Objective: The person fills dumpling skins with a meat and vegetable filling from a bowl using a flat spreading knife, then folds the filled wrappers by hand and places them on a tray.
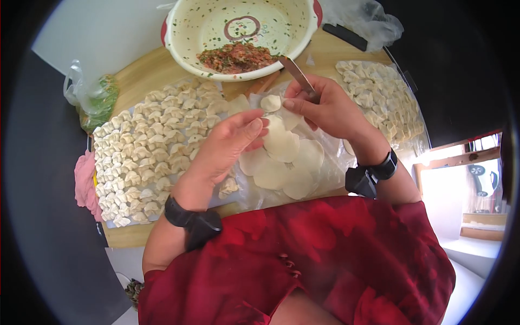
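Observation:
My right hand (327, 108) is closed round a flat metal spreader (297, 74), its blade pointing up and left toward the bowl. The thumb of that hand presses on a pale round dumpling wrapper (292, 105). My left hand (233, 138) has its fingers curled in, their tips at the edge of the wrappers; whether they grip one is hidden. Beneath both hands, several overlapping dumpling wrappers (292, 170) lie on a clear plastic sheet (336, 176). A smaller wrapper piece (271, 103) shows between the two hands.
A large white bowl (189, 24) with minced filling (238, 58) stands at the back. Rows of folded dumplings (149, 146) cover the left, and more dumplings (382, 100) lie at right. A bag of greens (99, 103) and a pink cloth (86, 181) sit at the left edge.

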The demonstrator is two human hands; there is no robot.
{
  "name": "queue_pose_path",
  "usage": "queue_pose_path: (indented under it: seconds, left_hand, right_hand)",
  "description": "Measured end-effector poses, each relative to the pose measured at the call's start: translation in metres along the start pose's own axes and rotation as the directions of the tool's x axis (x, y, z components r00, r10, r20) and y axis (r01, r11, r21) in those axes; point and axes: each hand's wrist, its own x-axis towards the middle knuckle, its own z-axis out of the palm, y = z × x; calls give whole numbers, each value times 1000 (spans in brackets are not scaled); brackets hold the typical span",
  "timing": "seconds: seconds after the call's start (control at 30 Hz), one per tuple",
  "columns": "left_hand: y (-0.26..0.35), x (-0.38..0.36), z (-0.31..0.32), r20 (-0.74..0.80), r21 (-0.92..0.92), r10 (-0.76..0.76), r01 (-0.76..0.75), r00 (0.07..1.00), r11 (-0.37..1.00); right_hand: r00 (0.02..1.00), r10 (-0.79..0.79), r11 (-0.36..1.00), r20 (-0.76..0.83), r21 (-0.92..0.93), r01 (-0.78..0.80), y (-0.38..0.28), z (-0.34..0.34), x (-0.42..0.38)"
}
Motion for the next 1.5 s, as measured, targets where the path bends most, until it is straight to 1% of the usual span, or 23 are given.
queue_pose_path:
  seconds: [0.03,0.07,0.13,0.17,0.2,0.27,0.33,0.37,0.47,0.53,0.6,0.63,0.67,0.73,0.8,0.87,0.9,0.97,1.1,1.2,1.3,1.37,1.5]
  left_hand:
    - [-2,1,0,38,-140,-37,42,999,989]
    - [-1,2,0,24,-137,-27,30,999,990]
    - [-1,4,1,224,-441,-138,227,965,868]
    - [-6,5,4,139,-494,-98,155,985,855]
    - [-6,6,3,136,-491,-95,150,986,858]
    - [-6,9,3,-174,-402,90,-155,981,902]
    - [0,6,0,-229,-374,103,-185,968,909]
    - [3,5,-2,-282,-343,113,-210,953,915]
    - [9,5,-9,-305,-347,77,-186,949,919]
    - [13,6,-14,-313,-363,80,-197,947,911]
    - [16,8,-18,-322,-382,81,-208,943,900]
    - [18,10,-20,-321,-392,73,-203,944,897]
    - [20,11,-21,-320,-402,65,-197,945,894]
    - [22,12,-20,-345,-385,58,-198,937,901]
    - [23,15,-22,-369,-372,48,-195,928,908]
    - [21,18,-26,-390,-395,33,-199,920,897]
    - [22,19,-27,-390,-395,32,-199,920,897]
    - [24,21,-28,-384,-430,24,-202,923,880]
    - [28,30,-29,-384,-482,-4,-197,923,854]
    - [31,33,-29,-382,-481,31,-227,924,847]
    - [31,33,-30,-366,-488,41,-229,930,842]
    - [30,33,-31,-360,-477,45,-226,932,850]
    - [29,32,-29,-369,-484,54,-241,928,841]
  right_hand:
    - [999,-30,995,25,99,28,-4,6,2]
    - [997,-62,979,48,199,51,-7,11,4]
    - [993,-79,968,88,243,55,-6,21,9]
    - [994,-43,973,100,230,19,-3,27,11]
    - [994,-5,976,107,215,-18,1,31,12]
    - [993,0,985,118,173,-20,-1,32,11]
    - [997,-18,997,72,-72,23,-20,27,10]
    - [992,-106,977,65,-181,116,-18,20,18]
    - [982,-187,963,15,-196,186,-36,-3,38]
    - [967,-250,932,41,-262,252,-43,-16,63]
    - [915,-366,728,168,-561,394,-51,-19,84]
    - [891,-429,652,148,-632,419,-48,-17,98]
    - [889,-433,651,147,-631,422,-46,-13,111]
    - [888,-420,447,184,-810,379,-42,-7,134]
    - [880,-445,404,167,-839,364,-34,-1,150]
    - [933,-314,317,174,-907,276,-30,4,159]
    - [933,-314,317,174,-907,276,-30,5,160]
    - [927,-238,249,291,-904,347,-28,9,158]
    - [938,-223,271,266,-907,322,-23,16,155]
    - [917,-306,337,257,-871,357,-26,15,148]
    - [947,-219,386,236,-870,306,-32,8,139]
    - [944,-270,547,188,-777,311,-30,4,135]
    - [932,-312,536,182,-777,331,-29,2,123]
